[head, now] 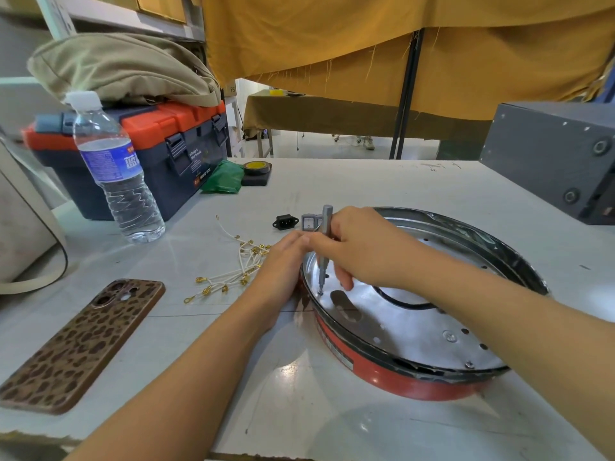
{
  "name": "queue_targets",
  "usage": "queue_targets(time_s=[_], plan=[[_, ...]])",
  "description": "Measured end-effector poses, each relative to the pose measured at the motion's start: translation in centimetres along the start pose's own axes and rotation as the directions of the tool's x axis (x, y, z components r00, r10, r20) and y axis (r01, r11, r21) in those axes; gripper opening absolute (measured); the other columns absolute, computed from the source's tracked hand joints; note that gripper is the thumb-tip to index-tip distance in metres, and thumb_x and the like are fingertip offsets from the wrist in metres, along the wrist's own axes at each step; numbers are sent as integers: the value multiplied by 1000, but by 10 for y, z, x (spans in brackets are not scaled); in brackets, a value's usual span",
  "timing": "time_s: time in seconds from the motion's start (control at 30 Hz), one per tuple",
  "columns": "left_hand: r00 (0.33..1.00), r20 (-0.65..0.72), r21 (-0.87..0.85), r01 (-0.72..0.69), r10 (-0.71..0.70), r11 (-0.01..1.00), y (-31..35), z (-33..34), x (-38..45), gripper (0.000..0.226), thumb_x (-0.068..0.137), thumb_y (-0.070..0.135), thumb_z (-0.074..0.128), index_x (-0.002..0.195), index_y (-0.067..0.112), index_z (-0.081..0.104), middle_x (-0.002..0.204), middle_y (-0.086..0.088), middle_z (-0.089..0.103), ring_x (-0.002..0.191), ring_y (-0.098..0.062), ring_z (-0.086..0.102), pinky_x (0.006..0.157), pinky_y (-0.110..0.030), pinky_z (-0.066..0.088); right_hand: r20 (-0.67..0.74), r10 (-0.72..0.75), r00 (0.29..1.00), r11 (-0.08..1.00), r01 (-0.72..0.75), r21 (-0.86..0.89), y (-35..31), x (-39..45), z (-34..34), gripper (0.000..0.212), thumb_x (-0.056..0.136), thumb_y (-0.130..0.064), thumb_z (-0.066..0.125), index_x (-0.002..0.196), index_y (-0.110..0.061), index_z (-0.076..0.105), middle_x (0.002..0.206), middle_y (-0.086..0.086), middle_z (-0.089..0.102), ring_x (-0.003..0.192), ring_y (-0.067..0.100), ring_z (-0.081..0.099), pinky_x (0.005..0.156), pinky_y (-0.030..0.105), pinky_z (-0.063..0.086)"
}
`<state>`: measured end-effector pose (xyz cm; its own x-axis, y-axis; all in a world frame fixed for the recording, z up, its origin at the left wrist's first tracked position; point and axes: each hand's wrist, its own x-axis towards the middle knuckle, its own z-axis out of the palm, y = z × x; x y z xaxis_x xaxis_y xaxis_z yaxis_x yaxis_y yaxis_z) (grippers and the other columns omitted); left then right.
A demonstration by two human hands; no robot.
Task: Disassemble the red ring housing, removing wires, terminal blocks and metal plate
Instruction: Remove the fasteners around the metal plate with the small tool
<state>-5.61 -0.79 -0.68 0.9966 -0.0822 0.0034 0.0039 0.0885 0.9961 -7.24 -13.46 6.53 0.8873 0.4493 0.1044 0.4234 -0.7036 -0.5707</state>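
right hand [361, 249] grips grey screwdriver [324, 247], tip on a screw in metal plate [409, 324] | left hand [283, 271] fingers straight, pressing rim of red ring housing [382, 375], lower right of frame | removed white wires [233, 271] left of housing | black socket [285, 222] and grey switches [308, 222] just behind hands
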Motion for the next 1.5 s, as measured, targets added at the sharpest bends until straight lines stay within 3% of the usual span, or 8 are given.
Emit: queue_targets(time_s=[0.13,0.3,0.6,0.87,1.17,1.3,1.4,1.5], plan=[[1000,-15,18,4,-4,1000,-1,0,0,18,68,30,49,61,16,58,66,-10,58,84,-25,54,97,-54,42,89,12,996,989,-25,143,-1,0,2,35,98,-15,41,67,-8,56,45,4,58,31,2,44,37,9,33],[999,-5,26,-42,42,999,-2,-1,2,20,84,20,46,79,5,58,78,-17,60,81,-25,59,88,-46,47,185,-33,982,979,-5,202,5,-1,-6,36,101,-17,41,74,-4,61,48,3,61,37,5,44,42,13,38],[999,-17,11,-51,51,999,-1,-2,2,38,94,24,44,108,-11,54,105,-41,55,106,-52,55,100,-64,38,293,-151,944,970,84,230,12,-1,-17,39,102,-25,39,87,-1,65,58,6,56,51,13,44,55,19,41],[998,-7,58,-61,62,996,0,-1,0,22,89,22,45,89,7,61,86,-11,65,89,-23,60,96,-49,44,152,-62,986,976,29,214,12,9,-2,29,100,-20,43,84,-5,62,38,-9,43,34,2,38,43,18,34],[991,54,51,-125,123,991,-2,-3,0,34,95,37,42,88,12,64,68,-3,68,78,-18,67,76,-31,55,111,-65,992,843,-5,538,20,2,2,33,95,-38,54,81,-8,58,50,11,62,34,12,48,37,20,40],[991,74,51,-112,108,992,-3,-1,-1,34,84,51,50,81,24,69,67,-2,69,78,-19,69,72,-31,54,-9,-80,997,928,78,364,14,0,9,44,96,-45,47,70,-10,55,45,7,62,32,18,49,37,20,41],[996,62,-50,-55,58,997,-5,-2,0,36,79,49,56,95,20,71,90,-11,72,93,-25,69,82,-39,53,-114,-130,985,982,144,125,12,-1,8,46,99,-36,45,64,-9,53,43,5,56,33,9,46,40,14,35],[997,63,-127,-23,32,992,-5,-1,0,37,77,44,59,103,20,70,104,-14,71,102,-28,67,90,-45,50,-189,-198,962,969,163,-187,10,-1,6,51,99,-39,43,53,-19,37,46,0,39,43,12,36,46,25,27]])
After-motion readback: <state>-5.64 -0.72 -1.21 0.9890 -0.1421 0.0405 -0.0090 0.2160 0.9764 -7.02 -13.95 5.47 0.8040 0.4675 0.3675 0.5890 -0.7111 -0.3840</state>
